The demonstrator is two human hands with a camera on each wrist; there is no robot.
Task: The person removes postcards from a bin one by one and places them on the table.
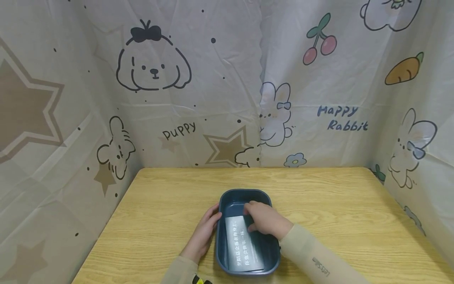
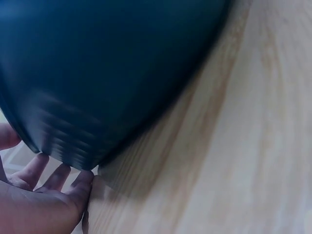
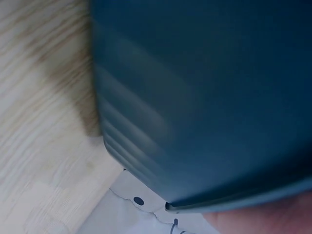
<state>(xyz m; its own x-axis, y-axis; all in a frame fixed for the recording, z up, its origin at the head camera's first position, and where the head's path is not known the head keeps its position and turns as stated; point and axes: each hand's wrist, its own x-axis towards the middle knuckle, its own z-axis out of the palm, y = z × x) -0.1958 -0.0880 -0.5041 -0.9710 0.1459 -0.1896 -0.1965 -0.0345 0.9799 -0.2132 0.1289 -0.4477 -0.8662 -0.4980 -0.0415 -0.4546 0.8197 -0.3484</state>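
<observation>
Printed card (image 1: 239, 244) lying in a dark blue box (image 1: 232, 203) — one hand reaching inside, the other at the outer wall.
The box stands on the wood-grained worktop (image 1: 159, 221), toward its near side, and the card lies in the near part, slightly slanted, two rows of white characters facing up. The right hand (image 1: 266, 221) reaches over the right rim, fingers bent and the thumb apart from them, by the card's far right corner; whether it pinches the card I cannot tell. The left hand (image 1: 205, 232) has its fingers spread, tips against the outside of the left wall — the left wrist view shows them just below the rim. Both arms wear beige sleeves (image 1: 319, 256); beyond the worktop hangs a pale cloth (image 1: 198, 98) with cartoon drawings.
</observation>
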